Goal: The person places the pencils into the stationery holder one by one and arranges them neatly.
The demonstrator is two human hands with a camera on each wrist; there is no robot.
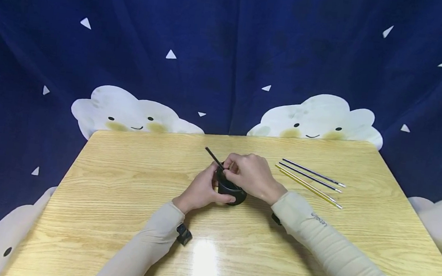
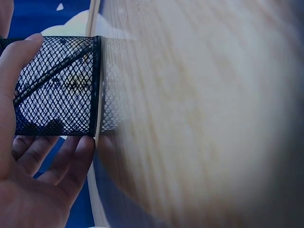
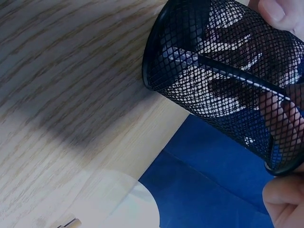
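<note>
A black mesh pen holder (image 1: 233,195) stands upright on the wooden table. My left hand (image 1: 200,189) grips it from the side, thumb across the near wall and fingers round the far wall. At its mouth, my right hand (image 1: 254,174) pinches a dark pencil (image 1: 214,157). The pencil leans left, its upper end sticking out above the rim. Through the mesh in the right wrist view, the lower pencil (image 3: 228,70) slants across the inside, with a pale end near the base. In the left wrist view the pen holder (image 2: 57,85) shows the same diagonal.
To the right of the pen holder, dark pencils (image 1: 310,176) and yellow pencils (image 1: 308,186) lie roughly side by side on the table (image 1: 132,169). Behind the table's far edge hangs a dark blue curtain (image 1: 216,29) with cloud prints.
</note>
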